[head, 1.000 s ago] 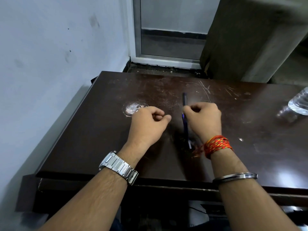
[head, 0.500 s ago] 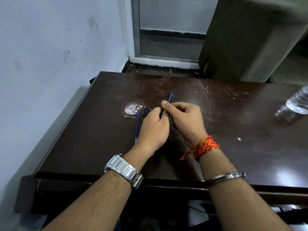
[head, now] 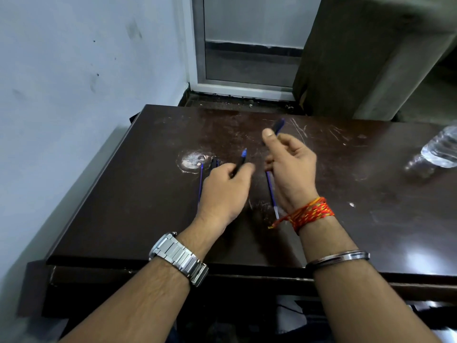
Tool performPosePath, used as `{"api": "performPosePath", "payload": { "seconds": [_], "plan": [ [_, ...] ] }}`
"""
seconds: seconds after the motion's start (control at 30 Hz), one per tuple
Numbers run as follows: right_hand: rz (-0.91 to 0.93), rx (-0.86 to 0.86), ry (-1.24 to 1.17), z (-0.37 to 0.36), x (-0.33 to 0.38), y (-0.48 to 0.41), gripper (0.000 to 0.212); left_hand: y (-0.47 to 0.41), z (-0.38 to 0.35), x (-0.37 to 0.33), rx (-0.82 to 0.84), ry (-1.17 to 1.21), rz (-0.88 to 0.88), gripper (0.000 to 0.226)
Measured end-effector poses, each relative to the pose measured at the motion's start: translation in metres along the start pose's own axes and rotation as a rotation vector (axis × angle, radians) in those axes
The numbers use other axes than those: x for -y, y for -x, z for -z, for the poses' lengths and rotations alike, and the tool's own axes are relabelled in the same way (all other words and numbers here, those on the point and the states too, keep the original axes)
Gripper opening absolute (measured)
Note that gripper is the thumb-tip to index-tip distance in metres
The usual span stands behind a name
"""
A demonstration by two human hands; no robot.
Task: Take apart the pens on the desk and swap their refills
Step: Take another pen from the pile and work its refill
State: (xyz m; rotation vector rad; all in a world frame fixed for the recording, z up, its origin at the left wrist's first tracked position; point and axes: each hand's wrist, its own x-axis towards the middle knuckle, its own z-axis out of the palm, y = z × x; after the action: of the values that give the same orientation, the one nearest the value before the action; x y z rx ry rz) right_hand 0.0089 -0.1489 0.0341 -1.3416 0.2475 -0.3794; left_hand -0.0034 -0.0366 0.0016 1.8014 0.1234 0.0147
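Dark brown scratched wooden desk (head: 346, 219), clear plastic water bottle (head: 440, 149) at its 3 o'clock edge. Left hand (head: 226, 194) pinches a short dark pen section with a blue tip (head: 241, 160) aimed at 1 o'clock; right hand (head: 294, 169) grips a dark pen barrel with a blue end (head: 279, 125) between thumb and fingers, above mid-desk. 1 thin blue refill (head: 200, 181) lies at the left hand's 9 o'clock beside a dark pen piece (head: 214, 162); a 2nd blue refill (head: 270, 191) at the right palm's 7 o'clock, held or lying, cannot tell.
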Motion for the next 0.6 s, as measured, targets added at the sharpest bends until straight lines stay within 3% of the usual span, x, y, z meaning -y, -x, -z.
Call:
{"api": "performPosePath", "payload": {
  "seconds": [0.07,0.17,0.23,0.47,0.6],
  "plan": [
    [0.022,-0.018,0.106,0.009,0.003,-0.003,0.012,-0.001,0.004,0.002,-0.082,0.05,0.055,0.033],
    [0.076,0.067,0.73,0.019,-0.002,-0.002,0.018,0.0,0.006,-0.001,-0.117,0.076,0.013,0.028],
    [0.058,0.096,0.958,0.018,-0.006,0.002,0.023,-0.001,0.006,0.0,-0.112,0.081,-0.025,0.028],
    [-0.029,0.054,1.097,0.012,-0.015,0.002,0.036,-0.001,0.009,0.004,-0.128,0.008,-0.035,0.008],
    [-0.022,0.057,1.113,0.014,-0.016,0.002,0.039,0.0,0.01,0.004,-0.138,-0.029,-0.028,0.014]
  ]
}}
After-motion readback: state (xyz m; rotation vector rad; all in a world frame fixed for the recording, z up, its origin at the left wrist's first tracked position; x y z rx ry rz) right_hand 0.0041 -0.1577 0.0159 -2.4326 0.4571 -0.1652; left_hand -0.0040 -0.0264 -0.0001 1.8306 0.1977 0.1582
